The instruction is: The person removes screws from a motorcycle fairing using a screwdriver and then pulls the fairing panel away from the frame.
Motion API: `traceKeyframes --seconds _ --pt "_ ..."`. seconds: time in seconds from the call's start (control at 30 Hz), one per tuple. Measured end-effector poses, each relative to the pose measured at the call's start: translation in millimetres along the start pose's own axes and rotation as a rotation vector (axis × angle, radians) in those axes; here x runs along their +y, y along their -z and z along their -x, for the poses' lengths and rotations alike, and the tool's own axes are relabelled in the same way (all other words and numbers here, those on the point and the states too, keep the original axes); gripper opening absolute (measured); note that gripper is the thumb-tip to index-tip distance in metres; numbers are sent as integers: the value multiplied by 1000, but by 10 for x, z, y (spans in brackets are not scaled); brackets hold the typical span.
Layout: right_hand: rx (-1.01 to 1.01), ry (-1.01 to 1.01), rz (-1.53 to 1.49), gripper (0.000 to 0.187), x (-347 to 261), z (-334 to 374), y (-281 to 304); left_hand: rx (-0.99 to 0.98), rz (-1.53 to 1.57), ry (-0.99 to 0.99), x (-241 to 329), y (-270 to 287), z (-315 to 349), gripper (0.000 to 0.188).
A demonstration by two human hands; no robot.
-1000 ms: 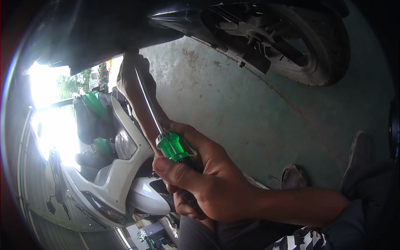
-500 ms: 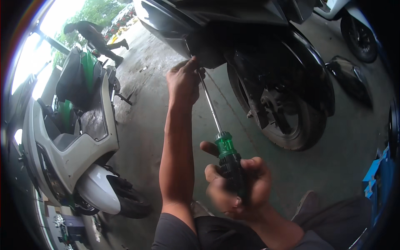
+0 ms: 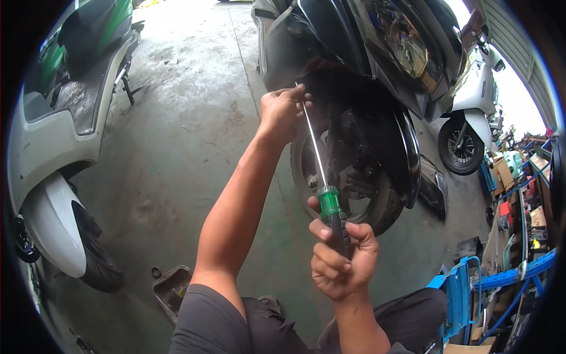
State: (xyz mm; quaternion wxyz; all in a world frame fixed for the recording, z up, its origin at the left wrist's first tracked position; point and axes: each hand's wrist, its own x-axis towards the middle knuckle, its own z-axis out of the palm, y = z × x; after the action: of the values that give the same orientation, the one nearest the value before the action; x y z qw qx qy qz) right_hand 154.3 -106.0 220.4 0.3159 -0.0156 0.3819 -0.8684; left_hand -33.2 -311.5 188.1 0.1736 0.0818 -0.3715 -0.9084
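My right hand [image 3: 346, 259] is wrapped around the green and black handle of a long-shafted screwdriver [image 3: 330, 203]. The thin metal shaft slants up and away toward the dark underside of a black scooter [image 3: 318, 50]. Near the shaft's far end, my left hand [image 3: 282, 112] is closed, thumb and fingertips at the shaft just below the body panel. Where the tip meets the scooter is in shadow, so I cannot make out the screw or opening. The scooter's front wheel [image 3: 303, 162] stands just beyond the screwdriver.
A white and green scooter [image 3: 53, 141] stands at the left. On the floor by my left elbow lies a metal tray [image 3: 171, 283]. Blue metal racking [image 3: 513, 277] with boxes and parts fills the right side; another white scooter [image 3: 471, 118] stands farther back.
My view has swung right, bringing the scooter's headlight and the racking in and leaving the walking person out. Both hands remain on the screwdriver; my right fingers now look wrapped closer round the handle.
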Motion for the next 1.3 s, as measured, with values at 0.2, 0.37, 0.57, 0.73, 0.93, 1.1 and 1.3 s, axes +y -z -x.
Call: traceKeyframes --seconds 0.2,0.37,0.57,0.73,0.93,1.1,1.3 --pt "273 666 1161 55 218 -27 -106 58 -86 -8 40 42 56 26" --pt "142 93 8 56 271 62 -191 34 109 28 12 11 10 18" --pt "357 452 1149 56 398 -7 -195 88 42 25 -90 58 9 26" --pt "230 445 620 61 296 75 -204 105 85 -2 11 49 8 22" --pt "-458 -151 -459 74 122 36 224 157 118 45 -22 -47 7 19" --pt "71 601 962 76 328 73 15 110 138 66 -50 -70 50 18" --pt "-327 -247 -667 68 222 1 185 -259 570 260 -159 164 -410 38"
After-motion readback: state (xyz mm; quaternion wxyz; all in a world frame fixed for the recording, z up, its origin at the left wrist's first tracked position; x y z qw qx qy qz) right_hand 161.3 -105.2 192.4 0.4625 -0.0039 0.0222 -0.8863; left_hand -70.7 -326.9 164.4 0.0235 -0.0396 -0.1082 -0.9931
